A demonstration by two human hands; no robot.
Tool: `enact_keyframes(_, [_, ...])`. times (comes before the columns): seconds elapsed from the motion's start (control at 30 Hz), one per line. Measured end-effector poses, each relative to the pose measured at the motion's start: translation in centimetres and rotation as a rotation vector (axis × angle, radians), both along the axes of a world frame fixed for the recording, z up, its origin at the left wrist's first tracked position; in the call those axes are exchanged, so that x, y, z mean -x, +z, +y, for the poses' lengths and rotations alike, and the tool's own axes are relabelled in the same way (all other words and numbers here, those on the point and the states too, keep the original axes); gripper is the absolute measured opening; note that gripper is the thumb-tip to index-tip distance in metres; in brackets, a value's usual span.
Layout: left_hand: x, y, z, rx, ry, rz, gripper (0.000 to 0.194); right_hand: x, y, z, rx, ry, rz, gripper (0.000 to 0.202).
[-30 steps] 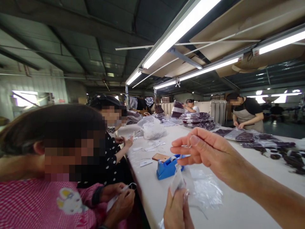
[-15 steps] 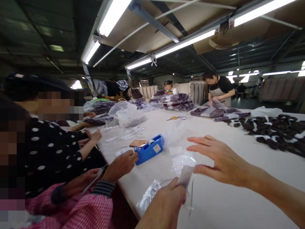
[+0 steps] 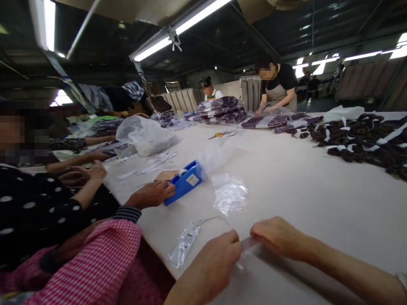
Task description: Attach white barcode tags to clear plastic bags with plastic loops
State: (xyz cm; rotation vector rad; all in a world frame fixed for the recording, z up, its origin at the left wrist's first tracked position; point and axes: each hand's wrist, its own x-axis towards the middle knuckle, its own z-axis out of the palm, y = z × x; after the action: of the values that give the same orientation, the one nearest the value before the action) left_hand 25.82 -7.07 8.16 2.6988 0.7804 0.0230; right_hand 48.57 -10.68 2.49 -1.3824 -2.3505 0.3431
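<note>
Long white table (image 3: 286,182), blue tape dispenser (image 3: 183,187) left of centre; clear bags (image 3: 229,197) beside it; dark bundles (image 3: 359,137) upper right; scissors (image 3: 218,135) further back

Fluorescent tubes (image 3: 178,31) overhead give the light, glaring white against a dim, dark ceiling. The white table (image 3: 286,178) is evenly bright, with soft shadows at the lower right. Bright windows blow out at upper right. Wide-angle distortion bends the frame's edges; the lower foreground is slightly motion-blurred.

head view, forward and down, close over white table (image 3: 286,178)
</note>
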Motion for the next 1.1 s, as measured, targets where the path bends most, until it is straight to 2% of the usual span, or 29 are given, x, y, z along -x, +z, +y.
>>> enact_keyframes(0.1, [1.8,-2.1,-0.3,0.249,0.175,-0.221,0.026,0.3,-2.3,-0.3,-0.019,-0.05,0.029,0.025])
enact_keyframes(0.2, [3.3,-5.0,-1.4,0.505,0.47,-0.491,0.03,0.4,-3.1,-0.3,-0.027,-0.043,0.06,0.025])
enact_keyframes(0.27, [3.5,-6.9,-2.2,0.553,0.61,-0.676,0.032,0.3,-3.2,-0.3,-0.03,-0.026,0.069,0.024])
enact_keyframes(0.37, [2.5,-8.5,-3.3,0.488,0.648,-0.842,0.036,0.3,-3.3,-0.3,-0.038,-0.009,0.064,0.022])
enact_keyframes(0.43, [1.3,-8.6,-3.8,0.482,0.641,-0.828,0.041,0.3,-3.3,-0.5,-0.045,-0.001,0.055,0.022])
enact_keyframes(0.6, [-0.6,-7.6,-4.3,0.561,0.675,-0.699,0.043,0.6,-2.8,-0.9,-0.093,0.028,-0.004,0.024])
enact_keyframes(0.73, [-0.6,-7.8,-4.6,0.462,0.716,-0.72,0.042,0.8,-2.6,-1.1,-0.133,0.017,-0.07,0.026])
enact_keyframes(0.93, [-1.0,-8.9,-5.1,0.407,0.685,-0.732,0.044,1.2,-3.3,-1.0,-0.166,0.041,-0.044,0.027])
enact_keyframes(1.1, [-1.2,-9.6,-5.0,0.187,0.656,-0.733,0.046,1.3,-3.4,-1.1,-0.181,0.071,-0.054,0.028])
